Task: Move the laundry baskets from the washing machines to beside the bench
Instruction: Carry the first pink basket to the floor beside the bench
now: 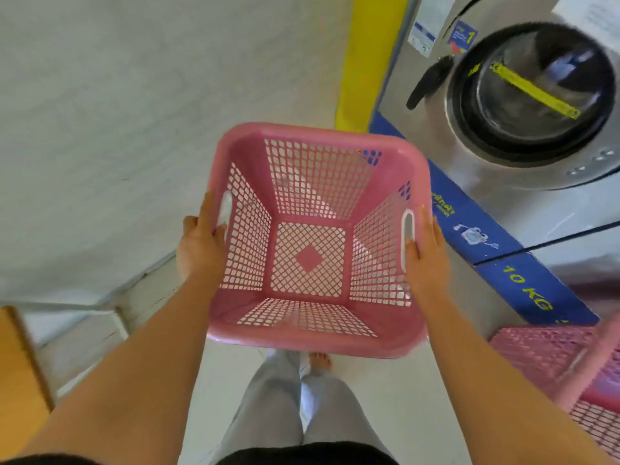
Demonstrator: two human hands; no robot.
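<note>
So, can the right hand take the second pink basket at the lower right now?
Probably not yet: the right hand has its grip on the carried pink basket, as does the left hand. The second pink basket lies close, unobstructed.

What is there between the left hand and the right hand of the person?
In the head view, an empty pink plastic lattice laundry basket spans the whole gap. The left hand grips one side handle and the right hand the other.
</note>
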